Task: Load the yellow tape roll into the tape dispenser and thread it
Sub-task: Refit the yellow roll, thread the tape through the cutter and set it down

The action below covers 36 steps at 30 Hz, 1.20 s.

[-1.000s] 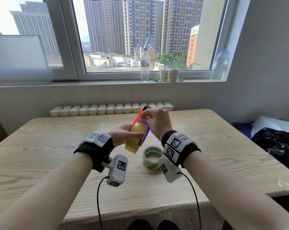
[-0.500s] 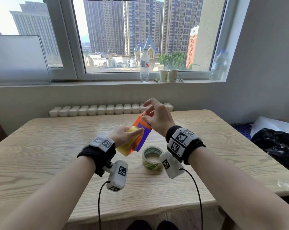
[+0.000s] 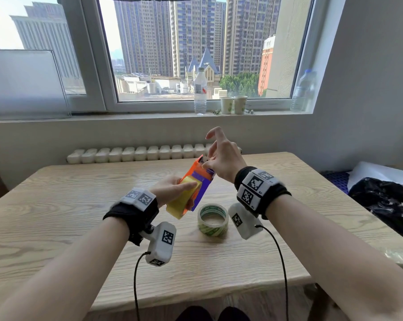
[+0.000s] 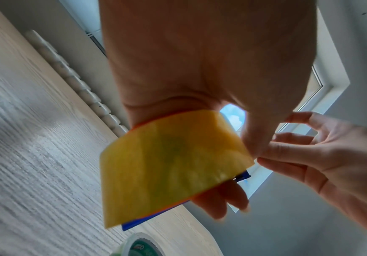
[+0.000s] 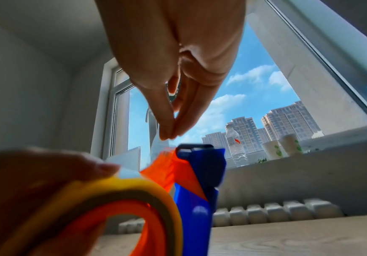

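Observation:
An orange and blue tape dispenser (image 3: 201,181) is tilted above the table, with the yellow tape roll (image 3: 183,201) seated in it. My left hand (image 3: 184,187) grips the roll and dispenser, thumb on top and fingers underneath. In the left wrist view the roll (image 4: 167,164) fills the centre below my palm. In the right wrist view my right hand (image 5: 167,136) pinches a pale strip of tape (image 5: 156,149) just above the dispenser's blue and black top end (image 5: 199,155). My right hand (image 3: 206,162) has its other fingers spread upward.
A second tape roll with green print (image 3: 213,220) lies flat on the wooden table (image 3: 56,216), just under my hands. A black bag (image 3: 385,200) sits at the right. A bottle (image 3: 200,91) and paper cups (image 3: 233,104) stand on the sill.
The dispenser has tipped lower in my left hand. My right hand has lifted from its top end, fingers spreading, drawing the tape strip up and away.

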### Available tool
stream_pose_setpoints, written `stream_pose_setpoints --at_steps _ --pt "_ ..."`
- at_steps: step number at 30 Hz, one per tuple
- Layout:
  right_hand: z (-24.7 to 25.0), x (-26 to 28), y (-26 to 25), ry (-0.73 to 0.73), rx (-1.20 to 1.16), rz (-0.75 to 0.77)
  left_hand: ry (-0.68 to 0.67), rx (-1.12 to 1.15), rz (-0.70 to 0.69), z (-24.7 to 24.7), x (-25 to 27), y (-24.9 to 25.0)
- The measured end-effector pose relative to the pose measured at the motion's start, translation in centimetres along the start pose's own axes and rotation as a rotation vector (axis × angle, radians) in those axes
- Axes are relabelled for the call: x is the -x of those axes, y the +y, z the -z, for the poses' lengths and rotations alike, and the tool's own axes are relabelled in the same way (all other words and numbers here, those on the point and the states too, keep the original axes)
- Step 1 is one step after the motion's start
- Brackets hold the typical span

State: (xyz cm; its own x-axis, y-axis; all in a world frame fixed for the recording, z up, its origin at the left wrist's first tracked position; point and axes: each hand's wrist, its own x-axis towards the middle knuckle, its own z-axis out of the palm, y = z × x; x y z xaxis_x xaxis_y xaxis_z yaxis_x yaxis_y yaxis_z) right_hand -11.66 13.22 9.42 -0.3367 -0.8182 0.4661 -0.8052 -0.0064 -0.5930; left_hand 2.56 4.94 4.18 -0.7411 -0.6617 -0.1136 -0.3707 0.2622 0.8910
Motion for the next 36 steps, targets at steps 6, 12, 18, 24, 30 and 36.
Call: stream_pose_setpoints --at_steps 6,12,18,24,30,36 --pt "-0.1 -0.4 0.1 -0.073 -0.071 -0.138 -0.040 0.018 -0.042 -0.2 0.2 0.2" --pt "0.1 -0.2 0.0 -0.071 -0.017 -0.135 0.071 -0.068 -0.037 -0.2 0.2 0.5" --pt "0.9 -1.3 -0.5 -0.059 -0.145 -0.153 0.221 -0.135 0.053 -0.1 -0.2 0.1" --pt "1.0 -1.7 0.3 -0.002 -0.347 -0.301 0.146 -0.069 0.029 0.1 0.2 0.2" --pt "1.2 -2.0 0.3 0.032 -0.440 -0.322 0.091 -0.065 0.025 0.1 0.2 0.5" --pt "1.4 -2.2 -0.1 0.048 -0.430 -0.274 0.203 -0.128 0.098 -0.1 0.1 -0.3"
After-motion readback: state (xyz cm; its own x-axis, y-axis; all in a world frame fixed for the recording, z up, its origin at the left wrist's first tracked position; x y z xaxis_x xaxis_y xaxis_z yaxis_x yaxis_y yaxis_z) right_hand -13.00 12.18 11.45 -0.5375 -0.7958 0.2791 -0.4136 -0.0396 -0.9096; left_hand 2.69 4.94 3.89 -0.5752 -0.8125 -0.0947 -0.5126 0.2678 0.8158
